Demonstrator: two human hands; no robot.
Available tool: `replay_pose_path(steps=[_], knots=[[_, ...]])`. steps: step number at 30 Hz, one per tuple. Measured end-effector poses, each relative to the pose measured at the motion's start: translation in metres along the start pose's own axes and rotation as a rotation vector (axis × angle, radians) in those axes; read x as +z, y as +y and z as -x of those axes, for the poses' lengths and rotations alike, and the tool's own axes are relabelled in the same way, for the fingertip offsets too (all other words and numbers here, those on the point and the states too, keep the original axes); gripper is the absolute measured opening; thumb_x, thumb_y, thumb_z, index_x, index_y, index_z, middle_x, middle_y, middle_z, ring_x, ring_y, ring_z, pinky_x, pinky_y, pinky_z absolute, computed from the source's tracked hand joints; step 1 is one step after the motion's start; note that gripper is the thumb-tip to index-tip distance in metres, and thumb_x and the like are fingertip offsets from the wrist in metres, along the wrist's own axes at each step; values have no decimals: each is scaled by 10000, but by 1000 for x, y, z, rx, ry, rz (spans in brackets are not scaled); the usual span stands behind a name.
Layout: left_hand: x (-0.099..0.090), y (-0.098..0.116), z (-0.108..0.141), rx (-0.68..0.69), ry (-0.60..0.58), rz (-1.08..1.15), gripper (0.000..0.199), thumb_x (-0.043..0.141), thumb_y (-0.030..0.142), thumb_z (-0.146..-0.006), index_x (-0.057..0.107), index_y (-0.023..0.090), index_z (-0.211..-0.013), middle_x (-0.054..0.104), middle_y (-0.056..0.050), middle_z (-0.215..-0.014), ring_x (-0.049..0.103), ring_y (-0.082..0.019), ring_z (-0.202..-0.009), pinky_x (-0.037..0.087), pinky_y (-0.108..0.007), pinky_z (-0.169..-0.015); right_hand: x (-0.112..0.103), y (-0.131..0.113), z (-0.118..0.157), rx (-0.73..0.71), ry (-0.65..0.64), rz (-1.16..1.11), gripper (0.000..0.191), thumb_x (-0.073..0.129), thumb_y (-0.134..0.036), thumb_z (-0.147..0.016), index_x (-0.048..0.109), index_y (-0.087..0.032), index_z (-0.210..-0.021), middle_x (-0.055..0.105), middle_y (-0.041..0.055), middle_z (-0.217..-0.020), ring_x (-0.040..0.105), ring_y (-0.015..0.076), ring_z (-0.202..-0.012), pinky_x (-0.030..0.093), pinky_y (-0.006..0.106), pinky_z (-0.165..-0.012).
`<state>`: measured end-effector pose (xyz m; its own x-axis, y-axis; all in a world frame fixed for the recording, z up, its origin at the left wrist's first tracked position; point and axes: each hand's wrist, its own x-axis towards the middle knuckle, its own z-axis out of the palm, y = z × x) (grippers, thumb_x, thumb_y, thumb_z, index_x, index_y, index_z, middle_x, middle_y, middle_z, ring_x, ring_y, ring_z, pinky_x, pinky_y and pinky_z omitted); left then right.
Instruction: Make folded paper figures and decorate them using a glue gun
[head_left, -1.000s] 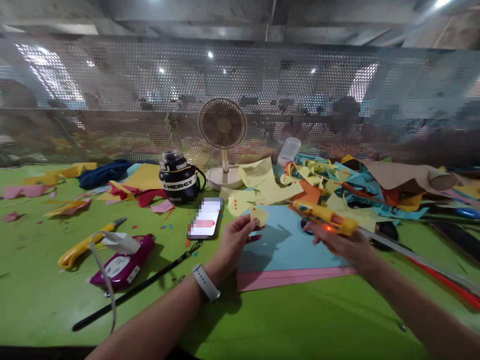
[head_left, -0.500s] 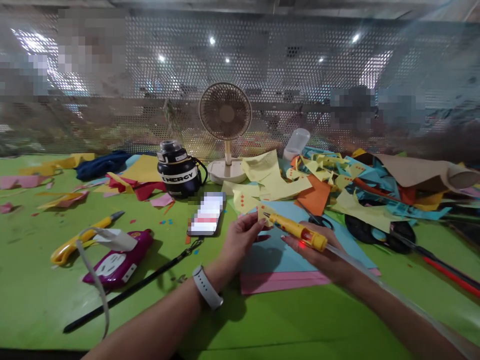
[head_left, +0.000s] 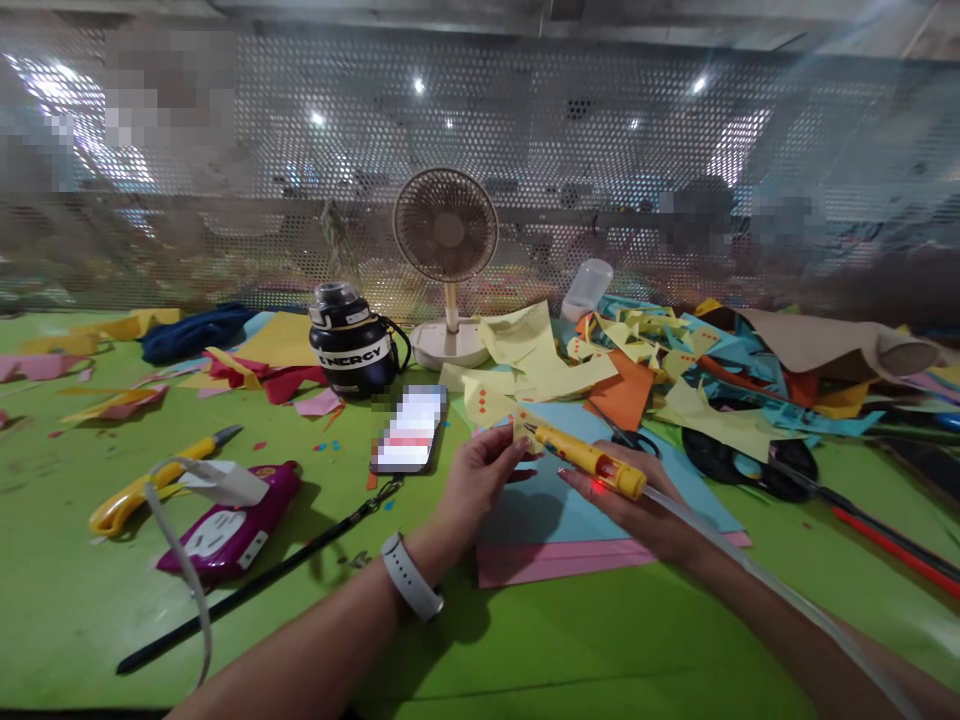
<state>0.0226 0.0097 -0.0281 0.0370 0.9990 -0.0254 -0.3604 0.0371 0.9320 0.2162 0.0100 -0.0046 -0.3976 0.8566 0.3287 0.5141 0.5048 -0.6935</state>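
My left hand [head_left: 484,480] pinches a small yellow paper piece [head_left: 523,425] above the light blue sheet. In my right hand [head_left: 634,505] is a yellow pen-like tool [head_left: 589,460] with a cord trailing back along the forearm; a red light glows at its underside. The tool's metal tip points left, at the yellow piece; whether they touch is unclear. Below both hands lie a light blue sheet [head_left: 555,515] and pink sheets [head_left: 540,571]. Black-handled scissors [head_left: 637,441] lie behind my right hand, partly hidden by it.
A phone [head_left: 411,430], a black bottle [head_left: 352,350] and a fan [head_left: 448,230] stand or lie ahead. Paper scraps [head_left: 540,350] pile up at the back right. On the left are a yellow cutter [head_left: 161,480], a purple device [head_left: 240,525] and a black strap [head_left: 262,580].
The whole view has shifted slightly, so things appear a little further left. Both hands keep nearly the same pose, with the tool tip still by the yellow piece.
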Motion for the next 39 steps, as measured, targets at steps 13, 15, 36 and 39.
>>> replay_pose_path(steps=[13,15,36,39], knots=[[0,-2,-1,27,12,-13,360,814,409,-627,722,166,-876,721,-36,-831,673,-175,-778,555,-273,-669,1,1,0,-37,26,3,335,603,-381,-843,399,-216,-634,369,-51,-586,367,100,-522,287,242,-467],[0,-2,0,38,18,-13,342,806,393,-643,727,172,-892,720,-32,-836,669,-165,-771,555,-269,-669,2,1,0,-49,27,12,340,604,-380,-844,391,-216,-635,365,-54,-586,364,98,-523,289,241,-472],[-3,0,-1,47,66,-16,352,804,393,-637,727,168,-895,717,-46,-884,665,-168,-807,555,-258,-699,-54,-20,3,-249,295,312,199,586,-352,-867,527,-209,-741,541,-1,-684,517,138,-596,390,269,-571],[-4,1,-1,46,77,-12,386,822,388,-601,723,167,-902,716,-40,-889,659,-155,-790,553,-250,-697,-85,-10,19,-211,283,426,205,599,-377,-856,532,-211,-757,551,11,-714,533,150,-625,400,274,-596]])
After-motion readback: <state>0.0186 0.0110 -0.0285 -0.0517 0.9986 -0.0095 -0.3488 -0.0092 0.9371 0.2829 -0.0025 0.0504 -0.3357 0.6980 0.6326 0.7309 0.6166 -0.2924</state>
